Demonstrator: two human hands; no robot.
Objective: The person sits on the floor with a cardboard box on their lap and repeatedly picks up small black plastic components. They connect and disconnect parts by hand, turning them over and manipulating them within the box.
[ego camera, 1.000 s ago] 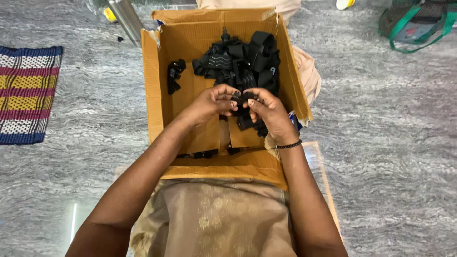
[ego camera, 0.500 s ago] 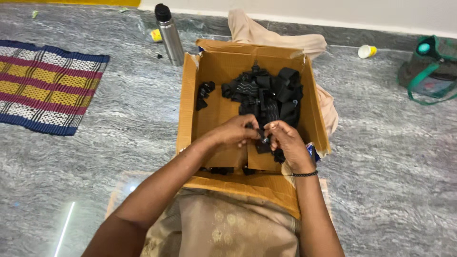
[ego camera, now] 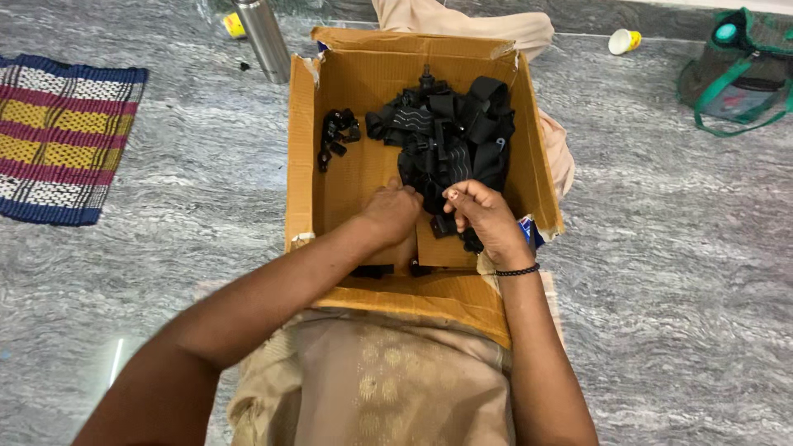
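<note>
While both hands (ego camera: 395,213) (ego camera: 483,216) pinch black strap (ego camera: 435,216), its axis seemingly crosswise; box (ego camera: 301,157) beneath.

The left hand (ego camera: 390,213) shows only its back; its fingertips are hidden, so whether it grips anything cannot be told. The right hand (ego camera: 483,216) curls over part of the black strap pile (ego camera: 446,136), hiding what it pinches. The straps tangle too much to tell one from another. The metal bottle (ego camera: 263,37) and the green bag (ego camera: 739,70) are cut off by the picture's edges. The small black pieces (ego camera: 337,136) are too small to make out.
</note>
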